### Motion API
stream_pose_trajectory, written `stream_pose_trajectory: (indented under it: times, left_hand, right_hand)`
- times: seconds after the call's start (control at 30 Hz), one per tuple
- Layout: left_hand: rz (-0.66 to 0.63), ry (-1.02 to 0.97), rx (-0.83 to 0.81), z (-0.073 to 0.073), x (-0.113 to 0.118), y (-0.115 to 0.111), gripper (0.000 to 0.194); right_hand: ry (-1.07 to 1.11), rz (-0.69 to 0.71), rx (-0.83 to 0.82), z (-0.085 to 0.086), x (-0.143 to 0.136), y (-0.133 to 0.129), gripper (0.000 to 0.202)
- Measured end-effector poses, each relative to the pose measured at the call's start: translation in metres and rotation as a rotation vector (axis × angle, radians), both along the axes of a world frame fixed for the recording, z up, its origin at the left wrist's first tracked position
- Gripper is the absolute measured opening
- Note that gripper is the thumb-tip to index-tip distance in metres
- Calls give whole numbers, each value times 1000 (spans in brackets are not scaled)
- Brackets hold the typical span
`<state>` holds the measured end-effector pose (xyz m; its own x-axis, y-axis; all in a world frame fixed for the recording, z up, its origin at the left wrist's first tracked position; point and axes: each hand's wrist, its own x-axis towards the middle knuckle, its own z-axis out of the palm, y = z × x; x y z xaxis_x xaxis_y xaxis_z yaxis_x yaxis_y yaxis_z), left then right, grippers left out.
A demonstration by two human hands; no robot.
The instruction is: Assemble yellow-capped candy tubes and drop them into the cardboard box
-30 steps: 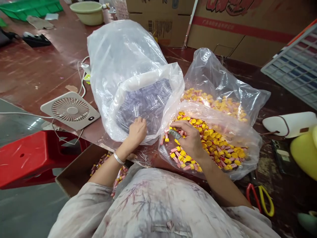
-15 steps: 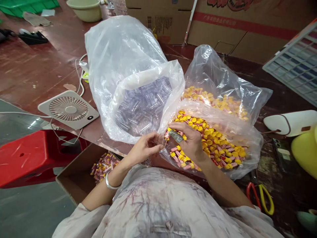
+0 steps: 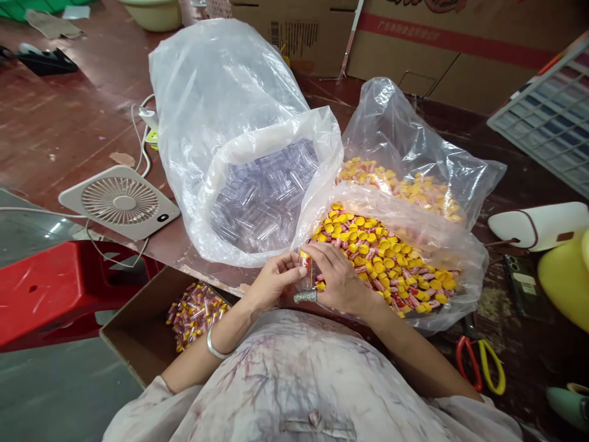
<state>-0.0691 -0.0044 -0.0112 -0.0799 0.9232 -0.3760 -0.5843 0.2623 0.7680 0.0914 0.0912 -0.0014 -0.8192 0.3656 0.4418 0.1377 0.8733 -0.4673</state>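
Between my hands is a small clear plastic tube [image 3: 305, 263] with a yellow cap and a red printed piece inside its upper end. My left hand [image 3: 275, 279] pinches it from the left with thumb and fingers. From the right, my right hand [image 3: 338, 276] closes on it, fingertips at the cap; grey tape wraps the right thumb. Behind my hands, a white plastic bag [image 3: 221, 132] opens on many clear tubes [image 3: 269, 193]. To the right, a clear bag [image 3: 414, 212] holds yellow caps [image 3: 389, 252] with red-printed pieces.
Below the table edge at left, a cardboard box [image 3: 133, 325] contains capped tubes. A white fan [image 3: 122, 199] with cables and a red stool [image 3: 46, 294] are left. Scissors [image 3: 491, 365], a phone [image 3: 524, 285] and a white crate [image 3: 552, 116] are right. Cartons [image 3: 414, 46] stand behind.
My hands have come together around the tube, and the yellow cap now shows at its upper end. My right hand has turned and lowered its taped thumb. The view has shifted slightly.
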Motion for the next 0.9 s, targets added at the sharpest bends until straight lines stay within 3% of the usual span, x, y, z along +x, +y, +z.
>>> stream_pose_trajectory:
  times: [0.2, 0.3, 0.37, 0.43, 0.5, 0.53, 0.6, 0.67, 0.73, 0.83, 0.9]
  left_hand:
    - [-81, -80, -19, 3, 4, 3, 37]
    - [-176, 24, -69, 3, -3, 1, 33]
    - [-188, 372, -44, 4, -21, 2, 22]
    - [-114, 906, -31, 7, -46, 8, 11]
    - [-46, 1403, -75, 8, -71, 19, 15]
    - [-61, 1582, -116, 7, -81, 26, 21]
    - [-209, 1790, -197, 1, -91, 39, 27]
    - [-367, 1869, -259, -8, -93, 48, 29]
    - [-404, 1878, -272, -16, -91, 50, 28]
    - [-270, 1733, -137, -21, -92, 39, 29]
    - [-162, 1537, 11, -16, -92, 27, 30]
  right_hand:
    - [39, -56, -18, -4, -7, -9, 53]
    - [-62, 54, -59, -6, -2, -9, 62]
    - [-136, 77, -97, -7, 7, 1, 65]
    - [-191, -64, -109, -7, 17, 17, 54]
    - [-288, -241, -82, -9, 23, 32, 41]
    - [-350, -278, -63, -10, 23, 37, 39]
    - [-473, -219, -18, -12, 17, 40, 39]
    - [-555, -98, 32, -15, 6, 34, 40]
    - [-612, -37, 72, -20, -6, 26, 39]
    - [-599, -37, 36, -28, -11, 21, 38]
    - [-431, -66, -69, -28, -6, 24, 41]
